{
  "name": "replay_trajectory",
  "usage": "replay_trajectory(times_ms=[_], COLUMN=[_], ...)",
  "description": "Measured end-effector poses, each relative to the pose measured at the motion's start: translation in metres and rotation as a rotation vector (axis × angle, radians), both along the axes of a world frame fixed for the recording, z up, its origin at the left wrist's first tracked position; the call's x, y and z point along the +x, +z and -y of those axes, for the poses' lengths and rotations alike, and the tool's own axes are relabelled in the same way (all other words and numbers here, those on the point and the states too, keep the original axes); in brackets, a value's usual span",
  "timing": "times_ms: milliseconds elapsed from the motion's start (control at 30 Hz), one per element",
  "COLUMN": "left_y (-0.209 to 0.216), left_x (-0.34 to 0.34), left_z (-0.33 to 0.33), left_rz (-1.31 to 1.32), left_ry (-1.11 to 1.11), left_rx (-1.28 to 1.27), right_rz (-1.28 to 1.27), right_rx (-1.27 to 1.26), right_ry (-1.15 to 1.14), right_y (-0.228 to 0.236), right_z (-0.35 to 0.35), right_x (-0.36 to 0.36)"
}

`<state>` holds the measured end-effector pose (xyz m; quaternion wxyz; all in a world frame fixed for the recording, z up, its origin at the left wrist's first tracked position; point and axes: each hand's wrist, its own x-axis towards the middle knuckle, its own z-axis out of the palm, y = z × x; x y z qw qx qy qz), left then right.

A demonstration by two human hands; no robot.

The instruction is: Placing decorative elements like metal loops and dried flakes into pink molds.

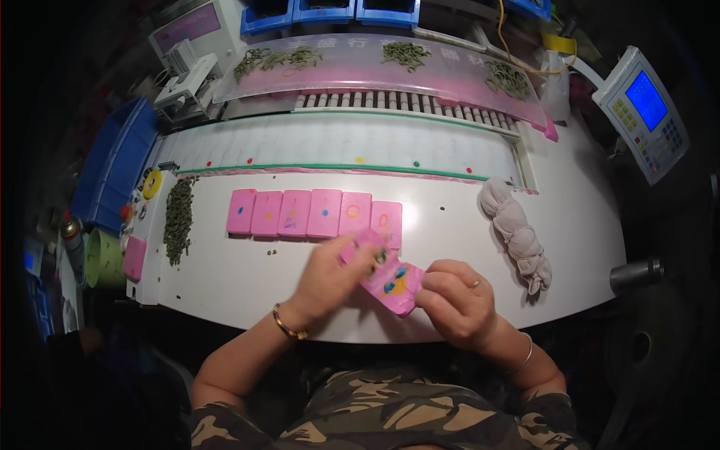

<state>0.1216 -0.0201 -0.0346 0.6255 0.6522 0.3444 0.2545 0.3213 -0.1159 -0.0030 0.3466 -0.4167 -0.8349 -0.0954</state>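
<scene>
The left hand [330, 274] and right hand [457, 300] pinch opposite ends of a blue-and-yellow-marked pink packet [399, 289] near six pink blocks [313, 216] bearing coloured dots, rings and scribbles.

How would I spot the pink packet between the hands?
Find the big white table, then its row of six pink blocks. Just below the row's right end, between the left hand and right hand, is the packet. Its blue and yellow patches are bolder than the blocks' small marks.
</scene>
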Motion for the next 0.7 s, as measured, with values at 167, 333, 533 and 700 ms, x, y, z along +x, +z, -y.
replay_trajectory(times_ms=[167, 333, 533, 700], left_y=[0.002, -0.017, 0.009, 0.014], left_x=[0.013, 0.031, 0.025, 0.02], left_z=[0.002, 0.01, -0.001, -0.003], left_rz=[0.46, 0.892, 0.573, 0.467], left_ry=[0.076, 0.072, -0.22, -0.337], left_rx=[-0.376, -0.86, -0.533, -0.273], right_rz=[-0.12, -0.208, -0.247, -0.344], right_rx=[0.079, 0.029, -0.07, -0.364], right_ry=[-0.04, -0.001, -0.019, 0.064], right_y=[0.004, -0.002, 0.0, 0.028], right_z=[0.005, 0.008, 0.009, -0.002], right_x=[-0.006, -0.028, -0.014, 0.008])
